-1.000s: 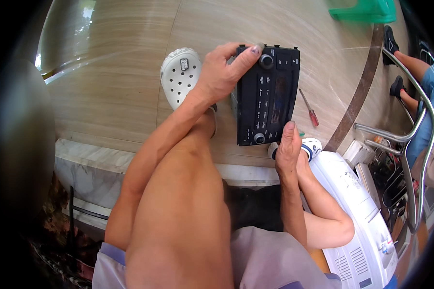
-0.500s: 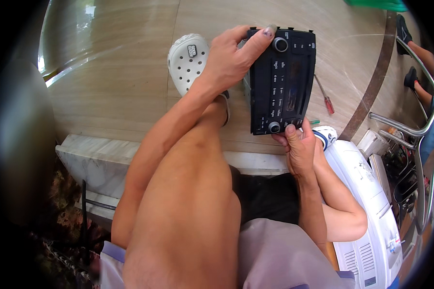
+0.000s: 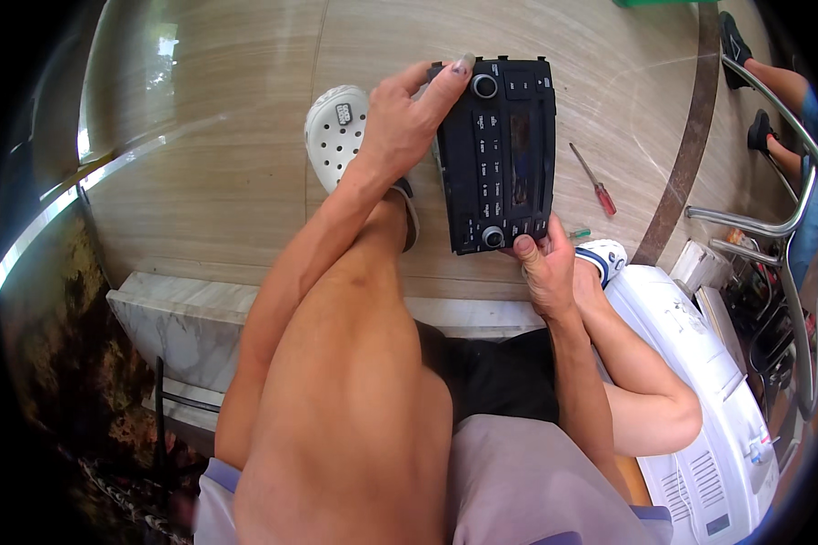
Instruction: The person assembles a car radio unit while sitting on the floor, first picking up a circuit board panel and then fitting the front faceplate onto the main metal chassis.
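Note:
A black car stereo (image 3: pixel 503 159) is held up above the floor between my two hands, its face with buttons, two silver-ringed knobs and a dark display slot turned up toward me. My left hand (image 3: pixel 400 118) grips the far left corner, thumb lying over the edge beside the upper knob and fingers hidden behind. At the near right corner, my right hand (image 3: pixel 547 268) pinches the lower edge, with its thumb on the front close to the lower knob. Only a strip of the unit's side shows along its left.
A red-handled screwdriver (image 3: pixel 600 193) lies on the tiled floor right of the stereo, with a small green item (image 3: pixel 579 233) nearer my shoe. A white plastic appliance (image 3: pixel 700 391) stands at my right. Beyond it are a chrome chair frame (image 3: pixel 782 227) and another person's legs (image 3: pixel 777 86).
The stereo and both hands have shifted a little to the left in view, and the unit is turned slightly. The grip is the same.

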Tool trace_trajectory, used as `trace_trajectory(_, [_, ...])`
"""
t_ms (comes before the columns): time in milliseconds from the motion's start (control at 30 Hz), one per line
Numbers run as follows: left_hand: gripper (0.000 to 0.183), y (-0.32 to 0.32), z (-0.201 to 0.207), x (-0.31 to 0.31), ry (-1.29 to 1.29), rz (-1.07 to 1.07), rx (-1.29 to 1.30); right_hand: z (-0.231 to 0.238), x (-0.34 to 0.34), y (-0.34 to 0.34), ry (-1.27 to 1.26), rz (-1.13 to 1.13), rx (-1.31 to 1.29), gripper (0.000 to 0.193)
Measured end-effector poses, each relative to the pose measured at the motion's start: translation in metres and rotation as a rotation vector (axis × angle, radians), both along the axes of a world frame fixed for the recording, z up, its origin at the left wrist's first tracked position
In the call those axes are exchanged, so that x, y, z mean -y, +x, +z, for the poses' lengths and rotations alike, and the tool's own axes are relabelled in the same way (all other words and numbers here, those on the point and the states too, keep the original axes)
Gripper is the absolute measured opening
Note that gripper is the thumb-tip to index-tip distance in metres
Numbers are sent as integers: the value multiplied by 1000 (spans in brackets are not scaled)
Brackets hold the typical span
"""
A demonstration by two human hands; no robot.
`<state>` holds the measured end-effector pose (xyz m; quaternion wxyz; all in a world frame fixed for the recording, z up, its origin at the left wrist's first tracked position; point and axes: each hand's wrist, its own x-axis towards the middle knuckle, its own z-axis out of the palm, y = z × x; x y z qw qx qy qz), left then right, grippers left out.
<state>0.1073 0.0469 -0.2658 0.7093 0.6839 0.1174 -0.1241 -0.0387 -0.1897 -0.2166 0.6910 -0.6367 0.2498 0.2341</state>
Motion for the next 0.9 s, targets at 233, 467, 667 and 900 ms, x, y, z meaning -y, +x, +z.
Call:
trace_trajectory(233, [58, 5, 5, -19, 293, -86, 59, 7, -17, 15, 136, -67, -17, 50])
trace_trajectory(467, [60, 16, 34, -38, 84, -123, -213, 34, -20, 29, 37, -91, 222, 44])
trace_trajectory(667, [46, 31, 100, -35, -147, -218, -307, 122, 2, 53, -46, 11, 291, 42])
trace_trajectory(900, [67, 60, 244, -17, -290, -316, 106, 286, 12, 76, -666, 338, 937, 33])
